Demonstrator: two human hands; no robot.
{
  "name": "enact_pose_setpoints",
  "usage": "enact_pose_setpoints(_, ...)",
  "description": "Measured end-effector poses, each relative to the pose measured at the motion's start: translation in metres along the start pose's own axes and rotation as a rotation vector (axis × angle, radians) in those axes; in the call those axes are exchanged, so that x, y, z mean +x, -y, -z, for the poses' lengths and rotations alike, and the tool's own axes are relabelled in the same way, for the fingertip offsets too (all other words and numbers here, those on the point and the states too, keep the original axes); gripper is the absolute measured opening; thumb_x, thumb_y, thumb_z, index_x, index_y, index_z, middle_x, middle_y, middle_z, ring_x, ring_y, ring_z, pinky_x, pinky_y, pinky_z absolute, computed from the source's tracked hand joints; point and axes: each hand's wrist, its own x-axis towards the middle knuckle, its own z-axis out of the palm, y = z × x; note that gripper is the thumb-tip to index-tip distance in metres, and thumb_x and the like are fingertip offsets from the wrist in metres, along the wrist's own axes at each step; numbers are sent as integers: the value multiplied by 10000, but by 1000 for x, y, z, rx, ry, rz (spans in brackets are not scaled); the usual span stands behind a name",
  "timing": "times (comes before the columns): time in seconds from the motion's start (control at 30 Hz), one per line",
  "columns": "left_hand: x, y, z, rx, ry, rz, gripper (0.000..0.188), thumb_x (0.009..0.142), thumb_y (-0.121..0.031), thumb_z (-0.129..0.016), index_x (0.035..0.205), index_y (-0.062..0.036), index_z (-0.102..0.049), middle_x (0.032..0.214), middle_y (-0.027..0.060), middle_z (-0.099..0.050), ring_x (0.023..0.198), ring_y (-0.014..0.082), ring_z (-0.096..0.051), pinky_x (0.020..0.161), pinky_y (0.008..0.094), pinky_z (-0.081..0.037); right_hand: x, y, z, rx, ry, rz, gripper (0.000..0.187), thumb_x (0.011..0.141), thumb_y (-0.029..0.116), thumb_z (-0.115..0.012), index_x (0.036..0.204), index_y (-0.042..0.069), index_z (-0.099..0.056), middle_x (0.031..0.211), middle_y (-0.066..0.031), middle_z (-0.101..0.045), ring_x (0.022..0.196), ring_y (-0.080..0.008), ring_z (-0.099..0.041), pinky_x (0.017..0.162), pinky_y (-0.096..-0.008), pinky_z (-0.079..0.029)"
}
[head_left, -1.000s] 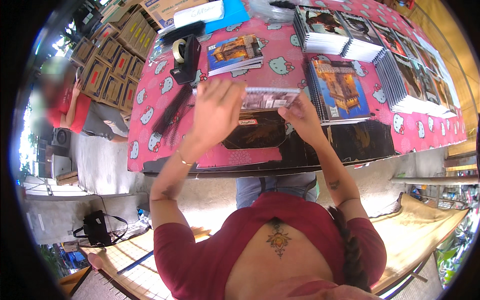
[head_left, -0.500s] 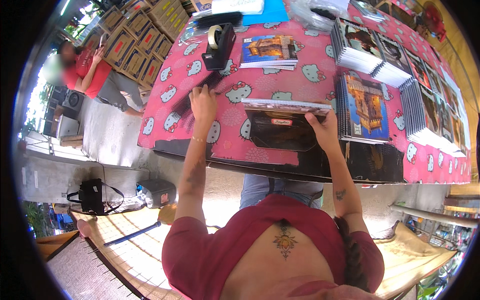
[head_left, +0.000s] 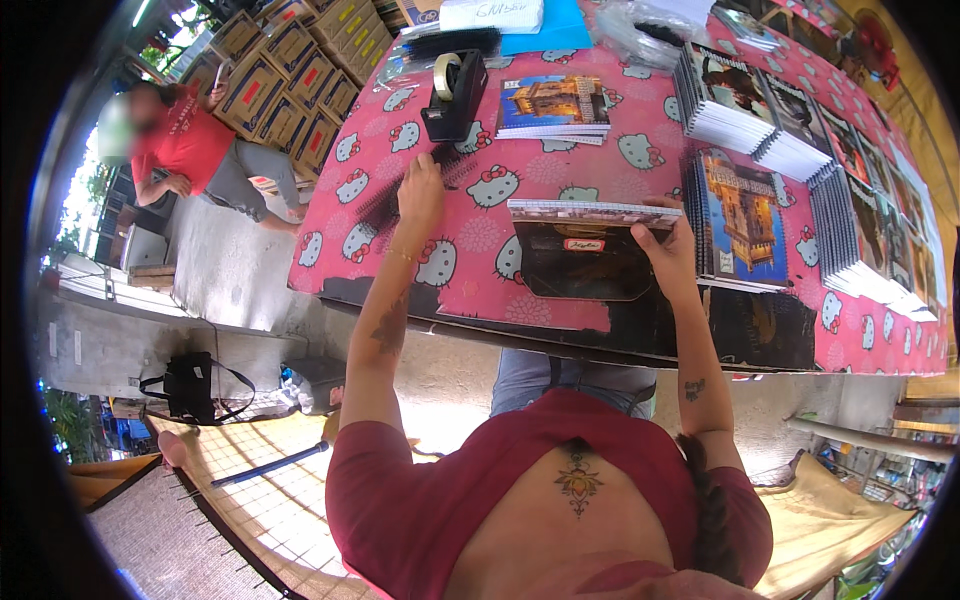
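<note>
My left hand (head_left: 421,195) reaches to a loose pile of black plastic spiral binding coils (head_left: 378,212) on the pink table cover. Its fingers are pinched together at the upper end of the pile, on a coil. My right hand (head_left: 668,258) grips the right end of a notebook (head_left: 590,209) held on edge, thumb on the near side, fingers behind. The pages' edge faces up, and below it shows a dark face with a small red-and-white label. Just beyond the coils stands a black tape dispenser (head_left: 455,105) with a roll of tape.
A short stack of blue-covered notebooks (head_left: 553,104) lies beyond my hands. To the right are another blue-covered spiral notebook stack (head_left: 742,220) and several dark-covered spiral notebooks (head_left: 730,90). A person (head_left: 190,140) in red is at the left, before stacked cardboard boxes (head_left: 290,85).
My left hand has shifted slightly up along the coils, its fingers drawn closer together. The right hand still grips the notebook. The person at the left has lowered one arm; the whole view has shifted slightly.
</note>
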Motion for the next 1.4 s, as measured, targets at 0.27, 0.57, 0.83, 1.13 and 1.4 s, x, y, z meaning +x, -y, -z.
enact_pose_setpoints(0.27, -27, -80, 86, -489, -144, -189, 281, 989, -86, -584, 1252, 6, -623, 962, 190, -661, 814, 349, -671, 667, 425, -544, 9, 92, -48, -880, -73, 692, 353, 835, 187, -798, 1151, 78, -682, 1222, -78, -623, 1113, -282, -590, 1000, -442, -422)
enact_pose_setpoints(0.57, -67, -129, 130, -819, -99, -134, 193, 902, -47, -707, 1089, -9, -738, 832, 127, -674, 652, 234, -610, 606, 338, -489, 43, 56, -106, -889, 241, 558, 109, 894, 186, -690, 959, 101, -705, 863, -91, -717, 780, -313, -686, 710, -431, -516)
enact_pose_setpoints(0.83, -69, -131, 126, -751, -111, -105, 146, 876, -50, -735, 1013, 1, -744, 803, 135, -681, 661, 229, -640, 593, 337, -494, 45, 53, -110, -860, 179, 609, 97, 896, 215, -675, 928, 125, -660, 759, -49, -690, 681, -286, -686, 641, -434, -494)
enact_pose_setpoints(1.13, -48, -127, 136, -783, 11, -210, 196, 906, -70, -714, 1091, -5, -708, 856, 128, -684, 653, 228, -625, 587, 327, -481, 44, 56, -106, -862, 169, 588, 81, 888, 213, -698, 908, 139, -670, 747, -48, -675, 669, -293, -670, 611, -439, -495)
enact_pose_setpoints(1.4, -29, -122, 138, -762, 176, -429, 238, 906, -102, -729, 1114, -4, -669, 968, 163, -658, 718, 262, -627, 637, 358, -508, 47, 65, -98, -700, 292, 489, 137, 893, 177, -668, 901, 42, -647, 840, -128, -653, 734, -363, -670, 645, -490, -531)
